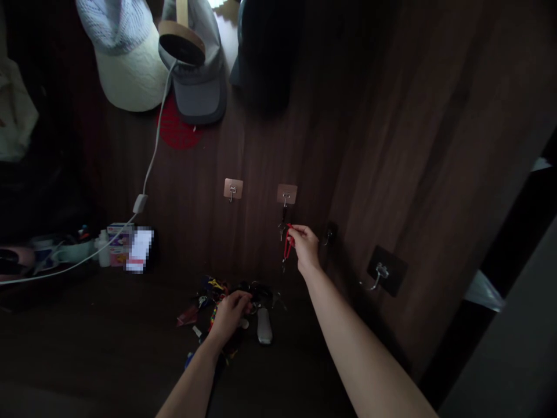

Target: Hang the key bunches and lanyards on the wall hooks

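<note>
My right hand is raised in front of the wooden panel. Its thumb and fingers pinch a red key cord, with a small metal piece hanging below. Just above, an adhesive hook on the panel carries a dark strap and a key. My left hand rests low among a heap of keys and key rings, its fingers closed on something I cannot make out. Beside those fingers lies a grey fob. A reddish-brown tag and yellow pieces lie about the heap.
A second adhesive hook is at left, and a larger dark-backed hook at right. Caps hang above. A white cable runs down past a lit phone, small boxes and a white bottle.
</note>
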Demonstrator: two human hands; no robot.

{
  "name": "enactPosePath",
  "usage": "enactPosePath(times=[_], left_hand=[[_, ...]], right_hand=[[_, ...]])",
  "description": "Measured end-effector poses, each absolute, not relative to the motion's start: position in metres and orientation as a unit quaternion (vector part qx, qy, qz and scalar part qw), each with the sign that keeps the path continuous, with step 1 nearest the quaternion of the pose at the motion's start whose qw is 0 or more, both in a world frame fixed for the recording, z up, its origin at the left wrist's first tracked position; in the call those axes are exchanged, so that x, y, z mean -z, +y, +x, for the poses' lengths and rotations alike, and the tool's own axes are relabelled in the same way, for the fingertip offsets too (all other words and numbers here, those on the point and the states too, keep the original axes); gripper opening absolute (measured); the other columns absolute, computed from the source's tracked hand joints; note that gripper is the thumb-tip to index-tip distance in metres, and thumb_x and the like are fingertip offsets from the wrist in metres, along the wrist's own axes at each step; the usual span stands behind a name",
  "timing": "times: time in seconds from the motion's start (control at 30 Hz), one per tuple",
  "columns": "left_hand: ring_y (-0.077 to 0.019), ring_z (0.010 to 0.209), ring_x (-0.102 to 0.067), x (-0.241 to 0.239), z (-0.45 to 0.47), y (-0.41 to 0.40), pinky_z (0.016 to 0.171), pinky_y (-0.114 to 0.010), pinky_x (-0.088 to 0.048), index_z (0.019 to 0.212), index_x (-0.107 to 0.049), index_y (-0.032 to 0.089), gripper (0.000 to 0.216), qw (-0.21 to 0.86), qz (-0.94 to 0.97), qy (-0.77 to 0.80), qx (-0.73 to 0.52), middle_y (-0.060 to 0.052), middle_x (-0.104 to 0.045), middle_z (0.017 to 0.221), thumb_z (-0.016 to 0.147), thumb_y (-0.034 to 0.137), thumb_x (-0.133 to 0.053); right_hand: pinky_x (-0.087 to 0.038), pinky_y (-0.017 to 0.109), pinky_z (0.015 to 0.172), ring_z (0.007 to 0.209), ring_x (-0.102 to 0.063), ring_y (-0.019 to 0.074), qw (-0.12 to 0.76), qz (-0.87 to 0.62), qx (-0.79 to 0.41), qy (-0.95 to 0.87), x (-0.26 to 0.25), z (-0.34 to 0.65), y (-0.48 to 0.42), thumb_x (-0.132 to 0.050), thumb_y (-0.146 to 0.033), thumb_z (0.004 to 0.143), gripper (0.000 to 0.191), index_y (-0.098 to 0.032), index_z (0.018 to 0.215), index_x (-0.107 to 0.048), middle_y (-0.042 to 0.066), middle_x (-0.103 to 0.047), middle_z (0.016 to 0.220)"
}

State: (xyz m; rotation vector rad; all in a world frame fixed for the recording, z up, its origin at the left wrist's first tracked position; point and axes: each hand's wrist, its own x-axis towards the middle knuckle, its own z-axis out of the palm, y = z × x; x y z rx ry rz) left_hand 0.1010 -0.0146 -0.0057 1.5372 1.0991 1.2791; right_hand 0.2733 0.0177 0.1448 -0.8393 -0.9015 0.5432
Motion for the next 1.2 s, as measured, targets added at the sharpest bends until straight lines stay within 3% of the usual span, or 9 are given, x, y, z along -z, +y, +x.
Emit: enactPosePath(times=[0.27,0.53,0.9,1.2], left_hand=[[-0.0137,0.059,-0.058,0.006,0.102,-0.015,0.058,-0.022,-0.04,0.077,-0.065,0.017,0.022,0.38,0.641,0.445,-0.497,-0.001,-0.063,0.06,0.076,0.032,-0.049],[-0.0132,0.062,-0.06,0.01,0.101,-0.013,0.058,-0.021,-0.043,0.084,-0.065,0.016,0.029,0.374,0.659,0.446,-0.477,-0.002,-0.065,0.066,0.078,0.035,-0.044],[-0.0136,0.062,-0.061,0.012,0.101,-0.011,0.059,-0.021,-0.042,0.083,-0.065,0.017,0.027,0.376,0.662,0.436,-0.48,-0.002,-0.065,0.066,0.076,0.033,-0.045],[-0.0139,0.063,-0.061,0.015,0.101,-0.01,0.059,-0.022,-0.043,0.084,-0.065,0.017,0.027,0.371,0.663,0.439,-0.48,-0.002,-0.066,0.067,0.076,0.034,-0.046]], right_hand=[[-0.042,0.024,0.055,0.06,-0.056,0.0122,0.773,-0.406,-0.173,-0.456,-0.183,0.275,0.039,-0.067,-0.026,0.055,0.017,-0.017,0.069,-0.062,-0.002,-0.062,0.061],[-0.038,0.02,0.051,0.056,-0.051,0.0092,0.759,-0.442,-0.179,-0.443,-0.203,0.275,0.062,-0.062,-0.018,0.056,0.01,-0.017,0.066,-0.06,-0.006,-0.056,0.057],[-0.033,0.019,0.043,0.046,-0.048,0.0082,0.739,-0.489,-0.223,-0.407,-0.207,0.274,0.076,-0.06,-0.016,0.059,0.006,-0.018,0.063,-0.057,-0.006,-0.054,0.051],[-0.041,0.024,0.056,0.059,-0.052,0.0125,0.753,-0.432,-0.109,-0.484,-0.186,0.277,0.077,-0.06,-0.025,0.06,0.013,-0.017,0.07,-0.059,-0.003,-0.058,0.061]])
